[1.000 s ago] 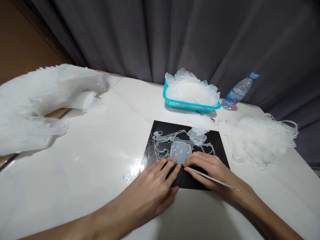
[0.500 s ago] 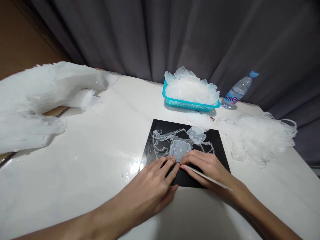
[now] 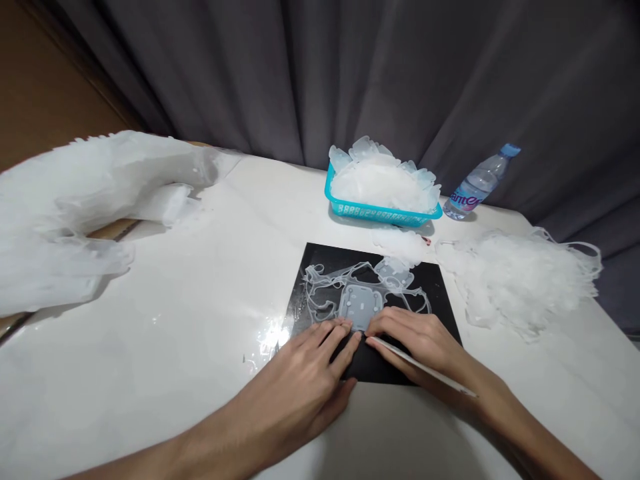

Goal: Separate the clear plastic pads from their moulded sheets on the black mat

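Observation:
A rounded-square translucent silicone-like piece (image 3: 361, 307) lies flat on the black mat (image 3: 376, 369), with small bumps on its face. My left hand (image 3: 311, 367) is spread, its fingertips resting on the near edge of that piece. In my right hand (image 3: 427, 339) is a thin, pale pen-like tool (image 3: 430, 371), slanting back toward the wrist. Its tip is hidden under the fingers near the piece's lower right corner. Thin clear strands of trimmed scrap (image 3: 333, 275) curl around the piece's far and left sides. A second translucent piece (image 3: 395, 275) lies at the mat's far edge.
Behind the mat stands a turquoise basket (image 3: 385, 212) heaped with translucent pieces. A water bottle (image 3: 480, 181) is beside it. On the right lies a pile of clear scrap (image 3: 525, 280). Stacked translucent sheets (image 3: 100, 180) cover the left side of the white table (image 3: 210, 320).
My right hand and the tool have shifted slightly to the right along the piece's near edge. My left hand stays on the piece. The whole view has moved slightly.

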The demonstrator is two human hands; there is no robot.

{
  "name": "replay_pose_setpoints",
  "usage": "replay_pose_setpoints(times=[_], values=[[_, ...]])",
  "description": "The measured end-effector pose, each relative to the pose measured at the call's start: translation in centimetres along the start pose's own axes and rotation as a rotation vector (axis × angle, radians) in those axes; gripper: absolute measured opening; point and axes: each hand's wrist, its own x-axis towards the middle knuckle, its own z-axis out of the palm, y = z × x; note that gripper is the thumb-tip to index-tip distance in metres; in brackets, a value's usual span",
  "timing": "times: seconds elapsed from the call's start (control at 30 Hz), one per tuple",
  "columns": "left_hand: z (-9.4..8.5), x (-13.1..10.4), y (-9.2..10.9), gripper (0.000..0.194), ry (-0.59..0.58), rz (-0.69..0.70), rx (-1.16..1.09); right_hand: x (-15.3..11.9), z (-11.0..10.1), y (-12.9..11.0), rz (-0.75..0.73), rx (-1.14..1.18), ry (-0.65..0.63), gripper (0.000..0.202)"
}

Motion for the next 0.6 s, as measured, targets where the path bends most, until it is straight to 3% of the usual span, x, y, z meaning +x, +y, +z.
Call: replay_pose_setpoints(times=[0.23,0.43,0.5,0.6], values=[[0.0,0.2,-0.3,0.043,0.053,0.008,-0.059,-0.1,0.7,-0.2,-0.256,-0.409,0.042,0.031],[-0.6,0.2,-0.9,0.033,0.093,-0.034,-0.191,0.0,1.3,0.1,-0.236,-0.497,0.093,0.029],[-0.8,0.3,-1.0,0.027,0.097,-0.117,-0.299,0.1,1.7,-0.1,-0.206,-0.445,0.125,0.026],[-0.8,0.9,-1.1,0.039,-0.014,-0.391,-0.645,0.2,2.2,-0.8,-0.125,-0.343,0.204,0.024]])
